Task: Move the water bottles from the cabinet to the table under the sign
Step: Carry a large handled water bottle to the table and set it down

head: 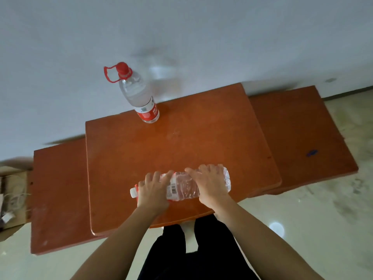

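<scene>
Below me, at the near edge of the orange-brown table, I hold a small clear water bottle lying on its side across the wood, white cap to my left and base to my right. My left hand is curled over the neck end just beside the cap, fingers wrapped over the top of the red-edged label. My right hand is closed over the crinkled body toward the base, fingers draped across the far side. Both hands grip the same bottle, with the barcode patch showing between them.

Ahead of the bottle the tabletop is bare wood all the way to the far edge, which meets the pale wall. Near that far edge, toward the left, a large water bottle with a red cap, red carry loop and red label stands upright, well apart from my hands. The top's right edge and rounded near corner lie just beyond my right hand.

Lower side surfaces of the same wood flank the raised middle top on the left and right; the right one carries a small blue mark. A cardboard box with tangled cords sits at the far left. Glossy pale floor spreads to my right, and my dark trousers are right against the table's near edge.
</scene>
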The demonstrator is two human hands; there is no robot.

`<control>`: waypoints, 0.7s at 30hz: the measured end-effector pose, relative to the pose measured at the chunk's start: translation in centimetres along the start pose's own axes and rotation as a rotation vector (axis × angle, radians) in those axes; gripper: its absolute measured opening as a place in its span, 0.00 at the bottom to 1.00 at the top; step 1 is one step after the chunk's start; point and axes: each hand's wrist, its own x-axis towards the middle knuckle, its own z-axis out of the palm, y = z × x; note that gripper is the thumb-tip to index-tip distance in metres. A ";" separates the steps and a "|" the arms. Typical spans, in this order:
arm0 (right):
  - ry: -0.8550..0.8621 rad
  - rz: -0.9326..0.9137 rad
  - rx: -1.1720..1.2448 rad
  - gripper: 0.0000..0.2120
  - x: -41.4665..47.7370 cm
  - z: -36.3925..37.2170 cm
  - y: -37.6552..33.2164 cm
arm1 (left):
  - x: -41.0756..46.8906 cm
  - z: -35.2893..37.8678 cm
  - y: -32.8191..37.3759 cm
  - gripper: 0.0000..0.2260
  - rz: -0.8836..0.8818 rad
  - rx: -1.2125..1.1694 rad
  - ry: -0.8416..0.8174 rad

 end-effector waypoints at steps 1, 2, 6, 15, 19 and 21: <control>0.045 0.031 0.016 0.46 -0.6 -0.9 0.8 | 0.2 -1.3 0.9 0.41 0.033 0.019 0.043; 0.086 0.059 0.032 0.45 -1.0 -2.1 1.5 | 0.7 -2.7 1.6 0.42 0.060 0.042 0.093; 0.369 0.152 0.023 0.43 -2.5 -8.6 5.1 | 2.4 -10.6 5.0 0.42 0.162 0.098 0.336; 0.913 0.443 -0.168 0.45 -12.0 -21.5 5.7 | -2.5 -25.4 9.1 0.43 0.490 0.079 0.994; 1.109 0.552 -0.263 0.43 -18.4 -23.4 2.2 | -7.3 -27.9 8.4 0.37 0.703 0.019 1.188; 1.139 0.612 -0.303 0.43 -21.4 -23.2 -0.2 | -9.5 -27.8 7.8 0.29 0.807 -0.036 1.252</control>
